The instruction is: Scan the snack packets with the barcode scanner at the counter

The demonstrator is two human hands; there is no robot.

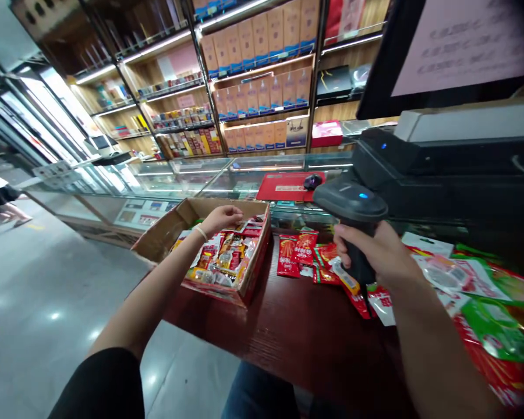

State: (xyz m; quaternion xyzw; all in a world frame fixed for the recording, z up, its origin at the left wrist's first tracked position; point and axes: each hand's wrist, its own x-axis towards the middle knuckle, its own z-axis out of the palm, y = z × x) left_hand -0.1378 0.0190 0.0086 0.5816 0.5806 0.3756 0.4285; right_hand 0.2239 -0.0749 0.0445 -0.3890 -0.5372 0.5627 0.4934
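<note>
My right hand (386,253) is wrapped round the handle of a black barcode scanner (351,201) with a blue light on top. Its head points left, above several red snack packets (304,247) on the counter. My left hand (222,219) is over an open cardboard box (255,273), with its fingers drawn together. Whatever those fingers may hold is too small to make out. Inside the box lie many packaged snacks (225,256) in red, yellow and white wrappers.
The dark wooden counter (283,331) carries more snack bags (498,326) at the right. Behind are a glass display case (179,174), a red mat (279,187) with a mouse (312,182), and a monitor (375,87). Stocked shelves (262,81) line the wall. A person (2,195) walks at far left.
</note>
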